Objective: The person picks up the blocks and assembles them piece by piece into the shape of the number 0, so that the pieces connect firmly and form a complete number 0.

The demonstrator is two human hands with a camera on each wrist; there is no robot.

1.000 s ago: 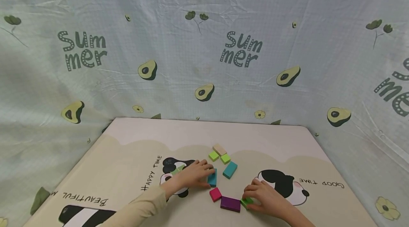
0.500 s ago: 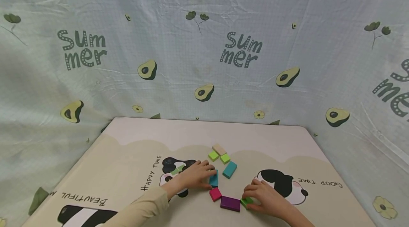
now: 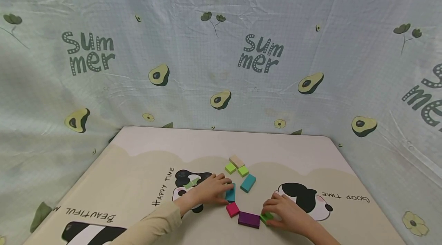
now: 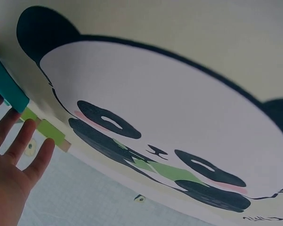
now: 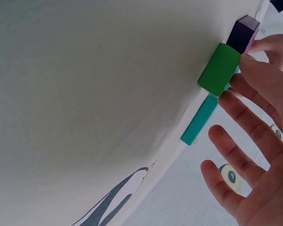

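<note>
My left hand pinches a teal block between thumb and fingers, low over the printed tabletop. Just below that block sits a red block, its corner meeting a long purple block. At the purple block's right end is a green block, which my right hand holds by thumb and fingertips. The right wrist view shows the green block large, with the purple block beside it. In the left wrist view, the teal block is partly cut off, near spread fingers.
A second teal block lies slantwise up and to the right. Beyond it, two light green blocks touch a pale wooden block. The table carries printed pandas and words; a patterned cloth hangs behind it.
My left hand has shifted the teal block slightly right and nearer, down to the red block, mostly in the first half second. The right hand and the green block have stayed put.
</note>
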